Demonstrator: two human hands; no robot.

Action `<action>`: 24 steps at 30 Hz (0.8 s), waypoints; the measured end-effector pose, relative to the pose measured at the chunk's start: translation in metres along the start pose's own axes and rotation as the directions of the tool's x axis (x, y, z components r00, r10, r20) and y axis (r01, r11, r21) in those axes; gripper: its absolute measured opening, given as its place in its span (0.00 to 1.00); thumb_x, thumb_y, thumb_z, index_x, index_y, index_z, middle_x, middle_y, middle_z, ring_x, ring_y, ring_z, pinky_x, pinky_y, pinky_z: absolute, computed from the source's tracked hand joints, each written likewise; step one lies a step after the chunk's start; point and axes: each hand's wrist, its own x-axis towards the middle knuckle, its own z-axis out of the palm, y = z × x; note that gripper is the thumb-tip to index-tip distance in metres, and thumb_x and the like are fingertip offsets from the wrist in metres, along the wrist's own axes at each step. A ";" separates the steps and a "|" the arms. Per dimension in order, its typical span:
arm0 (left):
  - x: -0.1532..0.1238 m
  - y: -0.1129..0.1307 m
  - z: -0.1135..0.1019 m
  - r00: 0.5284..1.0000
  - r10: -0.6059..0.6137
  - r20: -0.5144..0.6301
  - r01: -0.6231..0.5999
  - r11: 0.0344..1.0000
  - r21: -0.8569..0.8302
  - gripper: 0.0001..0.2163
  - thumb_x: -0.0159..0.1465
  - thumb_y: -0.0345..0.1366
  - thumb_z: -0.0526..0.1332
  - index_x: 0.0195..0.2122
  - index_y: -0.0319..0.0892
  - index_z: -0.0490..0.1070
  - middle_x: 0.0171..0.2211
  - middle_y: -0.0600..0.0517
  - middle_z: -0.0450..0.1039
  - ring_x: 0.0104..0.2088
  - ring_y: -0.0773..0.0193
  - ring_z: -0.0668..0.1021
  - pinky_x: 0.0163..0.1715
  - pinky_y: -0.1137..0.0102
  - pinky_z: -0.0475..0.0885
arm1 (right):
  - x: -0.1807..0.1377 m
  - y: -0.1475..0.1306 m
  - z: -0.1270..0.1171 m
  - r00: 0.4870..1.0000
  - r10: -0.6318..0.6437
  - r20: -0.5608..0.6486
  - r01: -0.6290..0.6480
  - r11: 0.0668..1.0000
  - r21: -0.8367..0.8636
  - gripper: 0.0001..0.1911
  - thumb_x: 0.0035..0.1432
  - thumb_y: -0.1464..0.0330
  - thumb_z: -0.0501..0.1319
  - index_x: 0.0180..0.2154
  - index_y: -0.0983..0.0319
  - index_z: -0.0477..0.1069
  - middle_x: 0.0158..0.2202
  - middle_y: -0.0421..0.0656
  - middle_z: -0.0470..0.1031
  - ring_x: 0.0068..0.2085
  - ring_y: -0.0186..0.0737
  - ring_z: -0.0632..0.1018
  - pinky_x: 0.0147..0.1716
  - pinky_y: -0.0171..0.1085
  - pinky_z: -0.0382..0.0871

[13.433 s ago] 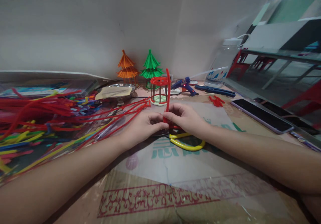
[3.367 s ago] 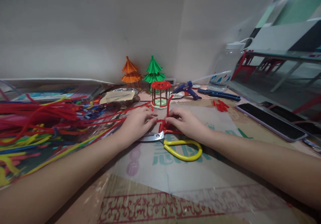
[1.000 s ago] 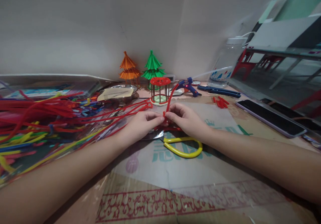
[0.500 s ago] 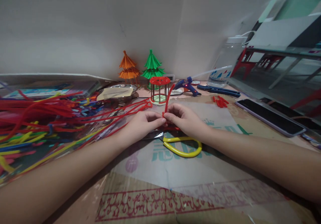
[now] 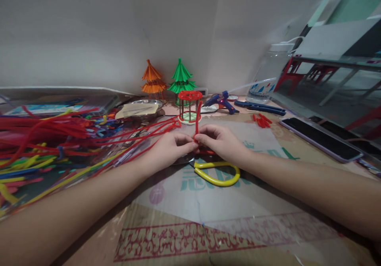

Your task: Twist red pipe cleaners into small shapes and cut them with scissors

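Between my two hands, a red pipe cleaner point(image 5: 197, 117) stands up from the pinched fingertips. My right hand point(image 5: 218, 139) grips it low down with thumb and forefinger. My left hand point(image 5: 175, 146) meets it there, its thumb and fingers closed on the same lower end, which the fingertips mostly hide. Just below lie yellow-handled scissors point(image 5: 218, 183), blades partly under my left hand. Behind the hands stands a small pavilion frame point(image 5: 190, 96) with a red ring top, brown posts and a pale round base.
At left is a heap of coloured pipe cleaners point(image 5: 44, 139). Orange point(image 5: 151, 77) and green point(image 5: 180, 75) tiered roofs stand by the wall. A blue glue gun point(image 5: 222, 101), cut red pieces point(image 5: 262, 120), blue-handled tool point(image 5: 259, 107), water jug point(image 5: 266, 75) and phone point(image 5: 321, 139) are at right.
The upright pipe cleaner has swung slightly left and now stands straighter. My fingertips have drawn closer together around its lower end. The scissors and other things stay where they were.
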 end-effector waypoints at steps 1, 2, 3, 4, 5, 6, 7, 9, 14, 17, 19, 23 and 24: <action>0.000 0.000 0.000 1.000 0.000 0.009 0.000 1.000 -0.002 0.12 0.61 0.43 0.61 0.35 0.39 0.78 0.35 0.49 0.80 0.35 0.61 0.78 0.36 0.70 0.70 | 0.000 0.001 0.000 1.000 0.008 -0.003 -0.008 1.000 -0.020 0.09 0.57 0.61 0.62 0.32 0.61 0.70 0.29 0.40 0.74 0.29 0.35 0.75 0.26 0.33 0.69; 0.000 0.001 -0.001 1.000 0.004 0.018 -0.004 1.000 -0.004 0.12 0.61 0.42 0.61 0.36 0.39 0.78 0.35 0.49 0.80 0.36 0.62 0.78 0.36 0.70 0.70 | 0.000 0.001 -0.001 1.000 0.017 -0.006 -0.017 0.999 -0.035 0.10 0.57 0.61 0.62 0.32 0.61 0.70 0.28 0.40 0.75 0.29 0.35 0.76 0.26 0.34 0.69; 0.000 0.001 -0.001 1.000 0.012 0.025 -0.012 1.000 -0.003 0.12 0.61 0.42 0.61 0.35 0.39 0.78 0.35 0.49 0.80 0.35 0.62 0.78 0.36 0.71 0.69 | 0.001 0.001 -0.001 1.000 0.022 -0.010 -0.023 0.999 -0.047 0.11 0.57 0.60 0.62 0.31 0.61 0.70 0.28 0.40 0.75 0.29 0.36 0.76 0.26 0.34 0.69; -0.001 0.001 -0.002 0.999 0.017 0.029 -0.017 1.000 -0.001 0.13 0.62 0.43 0.61 0.35 0.39 0.78 0.34 0.50 0.79 0.34 0.63 0.77 0.35 0.71 0.69 | 0.001 0.001 -0.002 1.000 0.027 -0.015 -0.028 0.998 -0.054 0.11 0.57 0.60 0.62 0.31 0.61 0.70 0.27 0.40 0.75 0.28 0.36 0.76 0.26 0.34 0.69; -0.001 0.001 -0.002 0.999 0.019 0.027 -0.019 1.000 -0.001 0.13 0.62 0.44 0.60 0.34 0.39 0.78 0.33 0.50 0.79 0.33 0.64 0.77 0.33 0.72 0.68 | 0.001 0.001 -0.002 0.999 0.030 -0.018 -0.030 0.998 -0.054 0.11 0.57 0.60 0.62 0.31 0.61 0.69 0.27 0.39 0.74 0.28 0.35 0.75 0.26 0.34 0.69; -0.001 0.001 -0.003 1.000 0.017 0.023 -0.017 1.000 -0.002 0.14 0.62 0.44 0.59 0.33 0.38 0.78 0.31 0.51 0.78 0.31 0.65 0.75 0.31 0.72 0.67 | 0.000 0.001 -0.002 0.999 0.028 -0.020 -0.029 0.998 -0.048 0.11 0.57 0.60 0.62 0.31 0.61 0.69 0.26 0.39 0.74 0.28 0.35 0.75 0.27 0.34 0.69; -0.001 0.001 -0.003 1.000 0.010 0.018 -0.010 1.000 -0.007 0.15 0.62 0.45 0.59 0.32 0.38 0.77 0.29 0.51 0.77 0.29 0.65 0.74 0.29 0.72 0.66 | 0.000 0.000 -0.001 0.999 0.026 -0.018 -0.027 0.999 -0.040 0.11 0.57 0.60 0.62 0.30 0.61 0.69 0.26 0.39 0.74 0.27 0.34 0.75 0.27 0.34 0.68; 0.000 0.001 -0.003 1.000 -0.007 0.010 0.007 0.999 -0.031 0.15 0.62 0.45 0.58 0.30 0.38 0.77 0.27 0.52 0.75 0.27 0.66 0.73 0.27 0.72 0.65 | 0.000 0.000 -0.001 0.999 0.030 -0.011 -0.030 0.999 -0.017 0.11 0.57 0.60 0.61 0.30 0.61 0.69 0.26 0.38 0.74 0.27 0.34 0.74 0.26 0.34 0.68; 0.000 0.005 -0.002 1.000 0.011 0.003 -0.011 1.000 0.003 0.15 0.61 0.45 0.60 0.30 0.38 0.77 0.26 0.52 0.74 0.27 0.66 0.72 0.27 0.73 0.64 | 0.001 0.000 -0.001 1.000 0.007 -0.030 -0.009 0.998 -0.069 0.11 0.57 0.60 0.61 0.30 0.61 0.69 0.25 0.38 0.72 0.26 0.34 0.72 0.26 0.34 0.66; -0.001 0.007 -0.002 0.999 0.026 0.018 -0.027 0.999 0.037 0.15 0.60 0.46 0.60 0.30 0.38 0.78 0.26 0.52 0.74 0.27 0.66 0.72 0.27 0.73 0.63 | 0.001 0.001 -0.001 0.999 -0.022 -0.039 0.019 0.996 -0.087 0.12 0.56 0.59 0.63 0.30 0.62 0.68 0.25 0.37 0.71 0.26 0.33 0.71 0.25 0.33 0.64; -0.001 0.007 -0.002 0.999 0.020 0.025 -0.022 0.999 0.041 0.16 0.61 0.46 0.60 0.31 0.37 0.78 0.27 0.52 0.75 0.27 0.66 0.73 0.27 0.73 0.64 | 0.001 0.000 0.000 1.000 -0.008 -0.029 0.007 1.000 -0.029 0.13 0.55 0.58 0.63 0.30 0.62 0.68 0.26 0.37 0.70 0.26 0.32 0.71 0.25 0.33 0.65; -0.001 0.008 -0.002 1.000 0.014 0.024 -0.015 0.999 0.044 0.15 0.61 0.45 0.60 0.32 0.37 0.78 0.28 0.51 0.76 0.28 0.65 0.74 0.27 0.73 0.65 | 0.000 -0.002 0.001 0.999 0.034 -0.013 -0.034 0.997 0.069 0.14 0.55 0.58 0.64 0.30 0.61 0.66 0.25 0.36 0.70 0.25 0.33 0.73 0.26 0.34 0.67; -0.001 0.008 -0.002 1.000 0.017 0.026 -0.018 0.999 0.038 0.15 0.61 0.45 0.60 0.32 0.37 0.78 0.28 0.51 0.77 0.28 0.65 0.74 0.27 0.73 0.65 | 0.000 -0.002 0.001 0.999 0.035 -0.015 -0.034 0.997 0.071 0.14 0.54 0.58 0.64 0.30 0.61 0.66 0.25 0.36 0.70 0.26 0.33 0.73 0.26 0.34 0.68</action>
